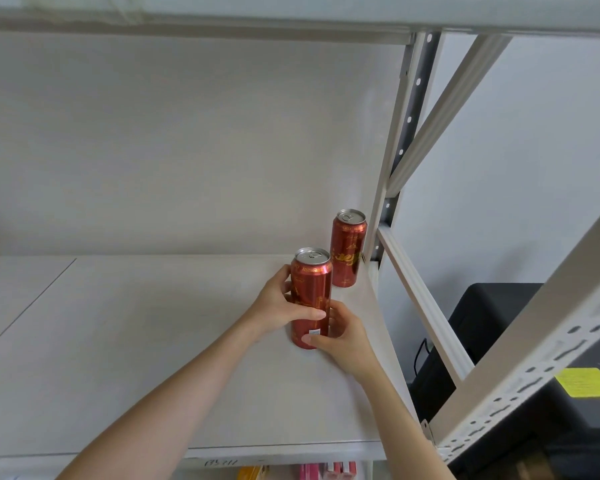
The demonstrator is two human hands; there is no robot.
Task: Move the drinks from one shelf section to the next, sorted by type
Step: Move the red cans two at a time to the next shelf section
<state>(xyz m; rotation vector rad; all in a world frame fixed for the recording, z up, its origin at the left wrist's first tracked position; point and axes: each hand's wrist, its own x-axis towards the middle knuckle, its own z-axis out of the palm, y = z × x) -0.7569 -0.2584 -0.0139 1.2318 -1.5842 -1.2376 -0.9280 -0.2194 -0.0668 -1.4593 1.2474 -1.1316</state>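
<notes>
Two bare forearms reach in from the near edge, one from the near left and one from the near right, meeting at the near red can (310, 296). The left grip (279, 299) is wrapped round the can's middle with the thumb across the front. The right grip (343, 336) is curled round the lower right side with the thumb by the base. Both are clamped on that one can. It stands upright on the right part of the shelf (136, 341); can't tell whether the base is fully down or just off the board. The far red can (349, 251), same type, stands just behind it to the right, close to the upright post (394, 174), untouched.

Risks:
- The cans are very near each other, so sliding the held one farther back could knock the far one over or shove it against the post.
- The right side of the shelf looks open apart from a sloping rail, so a toppled can might roll off there.
- The can is tall and slim, likely tippy if let go while tilted.
- Smooth metal could slip if the hold loosens before the base is flat.

Hard to see:
- Most fingers of both grips are hidden behind the can.
- The can lettering is partly covered and too small to read.
- The handwritten mark (220, 462) on the shelf's front edge is illegible.
- The pink packs (326, 472) on the level below are cut off by the frame.
- The section the drinks come from is out of view.
- The black box (492, 323) to the right, beyond the rack, is only partly seen, and the yellow label (586, 382) is too blurred to read.
</notes>
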